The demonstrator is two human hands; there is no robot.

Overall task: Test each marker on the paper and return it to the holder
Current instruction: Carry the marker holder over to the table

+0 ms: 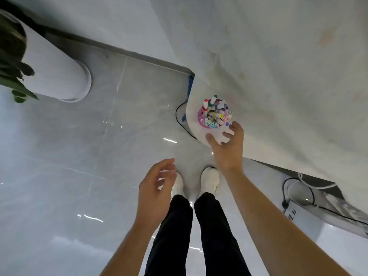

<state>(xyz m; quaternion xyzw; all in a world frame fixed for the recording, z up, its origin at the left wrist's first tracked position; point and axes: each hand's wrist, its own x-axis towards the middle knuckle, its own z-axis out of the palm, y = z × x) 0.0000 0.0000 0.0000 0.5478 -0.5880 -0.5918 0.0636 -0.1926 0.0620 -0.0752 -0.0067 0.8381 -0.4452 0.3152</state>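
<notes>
A pink mesh holder packed with several capped markers stands near the rounded corner of a table covered in white paper. My right hand hovers just in front of the holder, fingers spread and empty, fingertips close to its rim. My left hand hangs lower over the floor, fingers loosely curled, holding nothing.
A tall white planter with green leaves stands at the left on the glossy tiled floor. Black and white cables and a grey device lie under the table at right. My white shoes are near the table's edge.
</notes>
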